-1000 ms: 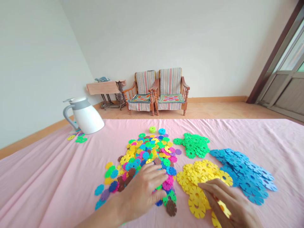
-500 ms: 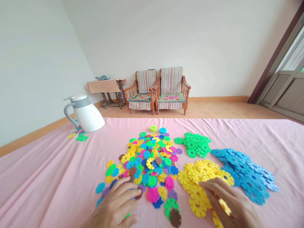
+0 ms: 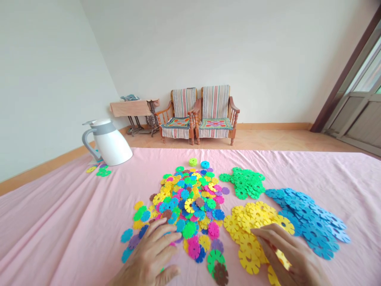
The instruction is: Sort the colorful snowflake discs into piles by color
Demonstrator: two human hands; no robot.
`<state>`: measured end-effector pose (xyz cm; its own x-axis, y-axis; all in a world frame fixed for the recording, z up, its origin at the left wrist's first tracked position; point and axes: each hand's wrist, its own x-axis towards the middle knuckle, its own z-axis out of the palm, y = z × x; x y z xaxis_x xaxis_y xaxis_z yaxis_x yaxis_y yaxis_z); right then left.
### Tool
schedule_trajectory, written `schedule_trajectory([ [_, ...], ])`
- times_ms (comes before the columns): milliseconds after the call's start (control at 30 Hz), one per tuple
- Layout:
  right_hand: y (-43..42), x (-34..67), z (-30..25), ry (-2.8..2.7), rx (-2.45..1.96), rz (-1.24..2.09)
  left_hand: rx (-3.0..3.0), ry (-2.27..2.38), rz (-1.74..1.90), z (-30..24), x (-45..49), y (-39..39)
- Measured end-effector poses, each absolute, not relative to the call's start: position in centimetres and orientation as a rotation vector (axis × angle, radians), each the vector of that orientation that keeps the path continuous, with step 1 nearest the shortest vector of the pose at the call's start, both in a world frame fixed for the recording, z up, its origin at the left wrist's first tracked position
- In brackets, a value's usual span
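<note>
A heap of mixed-colour plastic snowflake discs (image 3: 184,202) lies on a pink bedsheet (image 3: 74,210). My left hand (image 3: 149,254) rests with its fingers apart on the heap's near left edge, touching discs there. Sorted piles lie to the right: green discs (image 3: 244,182), blue discs (image 3: 306,222) and yellow discs (image 3: 250,226). My right hand (image 3: 288,254) lies on the near side of the yellow pile, with a yellow disc (image 3: 281,258) showing between its fingers and thumb.
A white jug (image 3: 110,145) stands at the sheet's far left, with a few small discs (image 3: 102,172) beside it. Beyond the sheet's far edge are two striped wooden armchairs (image 3: 198,115), a sewing-machine table (image 3: 129,108) and a glazed door (image 3: 357,107).
My left hand has moved left and nearer me from the heap's middle, and the near discs are more spread out. My right hand has stayed on the yellow pile.
</note>
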<state>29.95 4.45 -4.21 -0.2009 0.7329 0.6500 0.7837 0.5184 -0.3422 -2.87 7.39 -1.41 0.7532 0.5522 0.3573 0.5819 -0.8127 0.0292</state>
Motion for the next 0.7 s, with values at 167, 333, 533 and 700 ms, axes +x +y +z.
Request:
schedule_trajectory([
  [167,4.4,30.1,-4.6,-1.982,-1.229,-0.068,-2.798,-1.046,-0.595,-2.6,-2.7,8.0],
  [333,4.3,30.4,-4.9,-1.977,-1.253,-0.098,-2.819,-0.873,-0.396,-1.8,-1.6,8.0],
  [533,4.6,30.6,-5.0,-2.006,-1.237,-0.107,-2.812,-1.006,-0.55,-2.1,-3.0,7.0],
  [700,4.7,30.4,-5.0,-2.007,-1.224,-0.129,-2.661,-1.145,-0.615,-3.8,-4.8,7.7],
])
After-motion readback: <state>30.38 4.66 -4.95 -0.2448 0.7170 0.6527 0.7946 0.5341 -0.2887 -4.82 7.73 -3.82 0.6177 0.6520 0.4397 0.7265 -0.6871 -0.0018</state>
